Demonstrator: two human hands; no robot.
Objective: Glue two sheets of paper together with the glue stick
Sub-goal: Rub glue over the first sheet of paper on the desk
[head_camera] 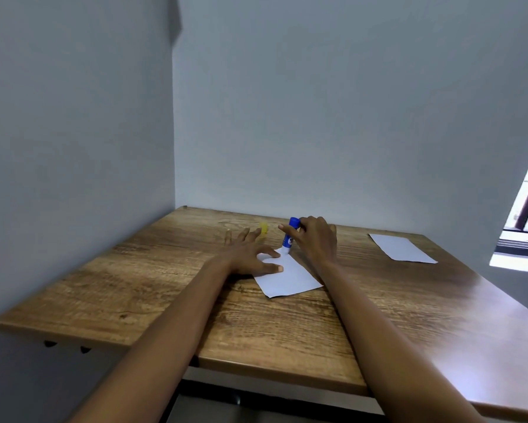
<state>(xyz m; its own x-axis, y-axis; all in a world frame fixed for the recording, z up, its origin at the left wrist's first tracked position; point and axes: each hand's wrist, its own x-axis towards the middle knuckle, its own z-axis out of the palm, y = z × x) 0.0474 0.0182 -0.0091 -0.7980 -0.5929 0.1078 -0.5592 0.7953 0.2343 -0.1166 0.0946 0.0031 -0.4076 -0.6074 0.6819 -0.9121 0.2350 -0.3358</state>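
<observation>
At twelve o'clock on our near sheet [287, 277], our right hand [316, 239] clamps the upright glue stick [289, 236]; our left hand [252, 254], fingers spread, pins the paper.

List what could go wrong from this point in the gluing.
1. The glue stick touches only the far corner of the near sheet, so glue may run off onto the table.
2. The left hand pins just the sheet's left edge; a stroke might crease or shift the free side.
3. The second sheet lies far right, so the glue may dry before it is fetched.
</observation>
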